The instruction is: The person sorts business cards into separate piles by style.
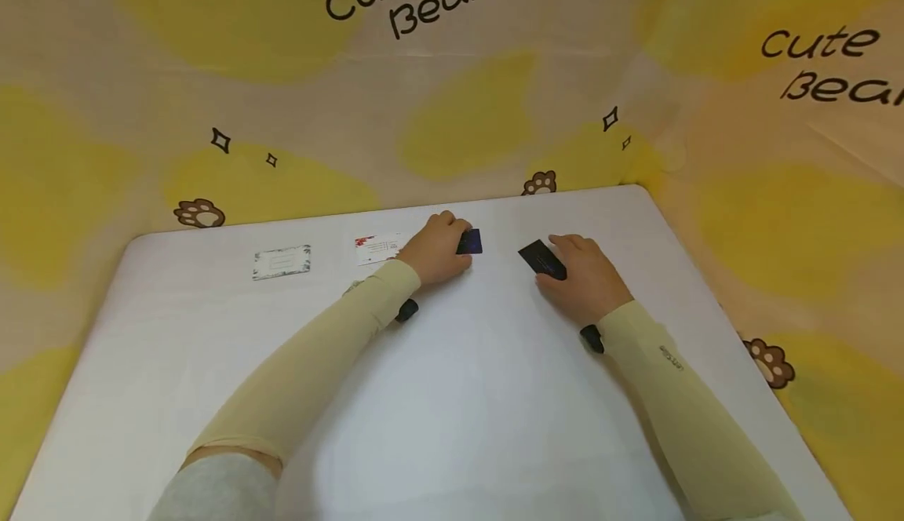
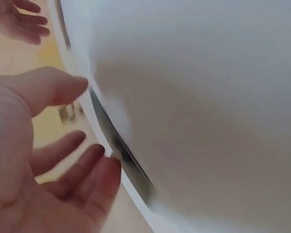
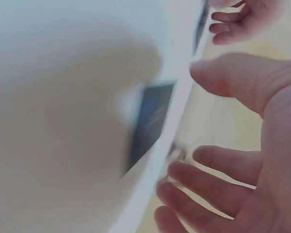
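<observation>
My left hand (image 1: 439, 251) is over a dark purple card (image 1: 475, 242) near the table's far edge. In the left wrist view that card (image 2: 138, 182) lies at the fingertips, with the thumb near one end and the fingers loosely bent at its side. To the right, a black card (image 1: 541, 258) sits at an angle beside my right hand (image 1: 589, 278). The right wrist view shows this card (image 3: 153, 119) apart from the spread thumb and fingers. Neither hand pinches its card.
Left of the hands lie a white card with red flowers (image 1: 374, 249), partly covered by my left hand, and a white card with a grey leafy border (image 1: 281, 262). All are on a white table (image 1: 452, 411). A printed yellow cloth (image 1: 466, 113) rises behind it.
</observation>
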`<state>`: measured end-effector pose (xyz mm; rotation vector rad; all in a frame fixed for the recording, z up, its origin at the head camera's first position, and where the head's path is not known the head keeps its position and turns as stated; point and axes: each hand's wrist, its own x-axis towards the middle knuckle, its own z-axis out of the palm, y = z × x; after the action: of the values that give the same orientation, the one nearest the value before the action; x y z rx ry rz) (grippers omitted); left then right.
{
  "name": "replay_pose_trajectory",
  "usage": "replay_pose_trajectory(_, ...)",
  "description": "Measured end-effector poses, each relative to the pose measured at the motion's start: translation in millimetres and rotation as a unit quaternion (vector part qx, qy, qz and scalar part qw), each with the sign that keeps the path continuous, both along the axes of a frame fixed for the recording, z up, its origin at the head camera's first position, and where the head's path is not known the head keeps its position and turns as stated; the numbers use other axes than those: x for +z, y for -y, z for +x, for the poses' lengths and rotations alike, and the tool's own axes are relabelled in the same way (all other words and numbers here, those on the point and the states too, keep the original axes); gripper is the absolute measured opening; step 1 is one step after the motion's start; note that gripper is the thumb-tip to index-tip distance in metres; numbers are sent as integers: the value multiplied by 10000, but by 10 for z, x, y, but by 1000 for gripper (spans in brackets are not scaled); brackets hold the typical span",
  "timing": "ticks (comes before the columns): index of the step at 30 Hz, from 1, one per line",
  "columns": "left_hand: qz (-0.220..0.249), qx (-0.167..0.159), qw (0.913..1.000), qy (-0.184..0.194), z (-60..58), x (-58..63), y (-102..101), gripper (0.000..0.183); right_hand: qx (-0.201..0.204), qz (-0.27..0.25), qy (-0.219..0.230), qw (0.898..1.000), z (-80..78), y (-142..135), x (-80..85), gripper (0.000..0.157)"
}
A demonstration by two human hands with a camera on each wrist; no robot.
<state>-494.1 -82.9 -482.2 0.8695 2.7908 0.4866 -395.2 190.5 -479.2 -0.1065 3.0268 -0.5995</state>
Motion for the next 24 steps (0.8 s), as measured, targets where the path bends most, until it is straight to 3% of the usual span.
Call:
replay_pose_trajectory(4, -296, -745, 9965, -228, 35, 54, -315, 55, 105, -5, -66, 9999, 44, -62, -163, 69)
replay_pose_trajectory(8, -667, -1256, 9897, -132, 35, 21, -560, 50, 690, -294, -199, 9970, 24, 40, -280, 50)
replay_pose_trajectory(13, -908, -1352, 9866, 34, 42, 41, -663, 43, 1129, -370, -240, 9926, 59, 54, -272, 44)
replay_pose_trajectory(19, -1140, -1618, 9802, -82, 115, 139, -733, 42, 1034, -279, -130, 9942, 193, -99, -199, 53)
replay_pose_trajectory(24, -1269, -1405, 9819, 82, 239, 172, -869, 52, 915, -418, -201, 9947, 296, -194, -195, 49)
